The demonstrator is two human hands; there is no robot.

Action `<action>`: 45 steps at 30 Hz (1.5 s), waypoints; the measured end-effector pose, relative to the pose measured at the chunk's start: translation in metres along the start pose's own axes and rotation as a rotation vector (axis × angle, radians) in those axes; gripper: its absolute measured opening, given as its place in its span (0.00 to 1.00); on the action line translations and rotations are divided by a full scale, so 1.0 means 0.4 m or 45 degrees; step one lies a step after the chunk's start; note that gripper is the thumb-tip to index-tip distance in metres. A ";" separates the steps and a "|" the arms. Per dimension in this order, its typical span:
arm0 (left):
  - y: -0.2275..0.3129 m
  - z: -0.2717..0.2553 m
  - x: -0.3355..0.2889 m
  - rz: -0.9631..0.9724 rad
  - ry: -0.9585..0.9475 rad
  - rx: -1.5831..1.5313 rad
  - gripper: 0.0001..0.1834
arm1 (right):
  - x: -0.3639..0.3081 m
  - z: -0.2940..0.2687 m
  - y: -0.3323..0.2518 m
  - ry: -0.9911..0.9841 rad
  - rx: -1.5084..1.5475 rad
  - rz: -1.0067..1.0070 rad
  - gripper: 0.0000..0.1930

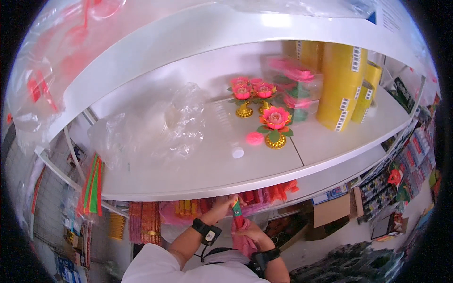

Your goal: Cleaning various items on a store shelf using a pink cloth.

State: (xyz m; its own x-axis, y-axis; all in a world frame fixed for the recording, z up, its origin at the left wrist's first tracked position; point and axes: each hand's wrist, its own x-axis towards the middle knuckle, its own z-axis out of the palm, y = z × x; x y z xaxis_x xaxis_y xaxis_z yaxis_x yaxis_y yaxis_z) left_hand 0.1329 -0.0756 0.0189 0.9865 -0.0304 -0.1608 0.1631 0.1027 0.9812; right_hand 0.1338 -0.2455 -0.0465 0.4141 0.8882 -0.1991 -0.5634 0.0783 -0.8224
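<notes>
Just below the front edge of the middle shelf, my left hand (219, 209) has its fingers closed at the upper end of a slim red packet with a green and yellow band (237, 207). My right hand (251, 233) is closed on a crumpled pink cloth or soft wrapper (243, 243) at the packet's lower end. Whether the pink piece is joined to the packet I cannot tell. Beyond my hands, red bundles (257, 195) and yellow rolls (186, 207) lie on the lower shelf, partly hidden by the shelf above.
Pink lotus ornaments (276, 120) on gold stands, yellow tape rolls (337, 89) and crumpled clear plastic (181, 118) sit on the white shelf (188, 177). An opened cardboard box (332, 212) stands at the right. Red and green strips (92, 186) hang at the left.
</notes>
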 end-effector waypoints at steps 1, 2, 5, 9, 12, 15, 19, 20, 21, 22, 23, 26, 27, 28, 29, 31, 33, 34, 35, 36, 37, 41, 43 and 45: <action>0.023 0.035 -0.024 -0.152 -0.003 -0.044 0.19 | 0.003 -0.005 0.002 0.024 0.092 -0.026 0.17; 0.000 0.049 -0.028 -0.145 0.007 -0.063 0.19 | 0.006 -0.008 0.003 0.050 0.182 -0.053 0.19; -0.081 0.078 -0.042 -0.025 0.007 0.071 0.21 | 0.036 -0.027 0.043 0.275 0.042 -0.084 0.21; -0.058 0.058 -0.034 -0.199 0.125 -0.090 0.22 | 0.012 -0.061 0.038 0.231 0.271 0.099 0.22; -0.091 0.025 -0.010 0.308 0.435 0.137 0.24 | -0.037 -0.123 0.027 0.379 0.414 -0.037 0.19; -0.079 0.002 0.005 0.017 0.564 -0.103 0.24 | -0.128 -0.092 -0.067 0.564 0.569 -0.099 0.21; -0.228 -0.101 0.101 -0.447 0.575 0.176 0.21 | -0.183 -0.098 -0.086 0.774 0.703 -0.266 0.16; -0.281 -0.111 0.121 -0.078 0.842 0.780 0.20 | -0.191 -0.097 -0.092 0.828 0.742 -0.337 0.16; -0.311 -0.106 0.137 0.325 1.058 1.377 0.18 | -0.204 -0.112 -0.089 0.815 0.769 -0.306 0.15; -0.309 -0.097 0.143 0.325 1.042 1.380 0.18 | -0.213 -0.124 -0.081 0.826 0.779 -0.310 0.15; -0.305 -0.093 0.152 0.381 1.030 1.443 0.17 | -0.221 -0.135 -0.072 0.843 0.769 -0.308 0.15; -0.265 -0.084 0.145 0.335 0.926 1.565 0.16 | -0.244 -0.137 -0.064 0.865 0.825 -0.252 0.16; -0.253 -0.085 0.137 0.232 0.849 1.617 0.16 | -0.250 -0.133 -0.064 0.862 0.878 -0.196 0.16; -0.253 -0.096 0.136 0.235 0.841 1.623 0.16 | -0.252 -0.129 -0.064 0.865 0.886 -0.201 0.16; -0.258 -0.112 0.134 0.207 0.846 1.627 0.17 | -0.254 -0.125 -0.062 0.897 0.882 -0.197 0.15; -0.246 -0.126 0.129 0.182 0.840 1.634 0.17 | -0.256 -0.118 -0.058 0.937 0.885 -0.198 0.14; -0.218 -0.124 0.123 0.335 0.864 1.692 0.13 | -0.259 -0.115 -0.052 1.025 0.889 -0.268 0.13; -0.222 -0.132 0.118 0.335 0.856 1.698 0.13 | -0.260 -0.119 -0.047 1.027 0.898 -0.270 0.13; -0.235 -0.142 0.115 0.358 0.885 1.714 0.14 | -0.261 -0.132 -0.040 1.008 0.882 -0.249 0.14; -0.250 -0.153 0.111 0.380 0.914 1.730 0.15 | -0.263 -0.139 -0.035 0.989 0.867 -0.227 0.14; -0.271 -0.168 0.104 0.377 0.909 1.738 0.15 | -0.261 -0.137 -0.036 0.988 0.876 -0.225 0.14; -0.292 -0.181 0.085 0.145 0.850 1.590 0.19 | -0.267 -0.153 -0.025 0.918 0.851 -0.220 0.15; -0.279 -0.175 0.075 0.095 0.812 1.527 0.21 | -0.265 -0.163 -0.011 0.903 0.853 -0.227 0.15; -0.264 -0.172 0.069 0.154 0.783 1.402 0.22 | -0.264 -0.165 -0.005 0.937 0.882 -0.264 0.15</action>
State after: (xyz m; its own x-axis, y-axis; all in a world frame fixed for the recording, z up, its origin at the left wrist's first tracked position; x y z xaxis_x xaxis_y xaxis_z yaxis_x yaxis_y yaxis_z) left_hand 0.1437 -0.0189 -0.0966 0.8860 0.4169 0.2031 0.2660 -0.8155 0.5140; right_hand 0.1383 -0.3694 -0.0589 0.7539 0.3488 -0.5568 -0.6229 0.6491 -0.4367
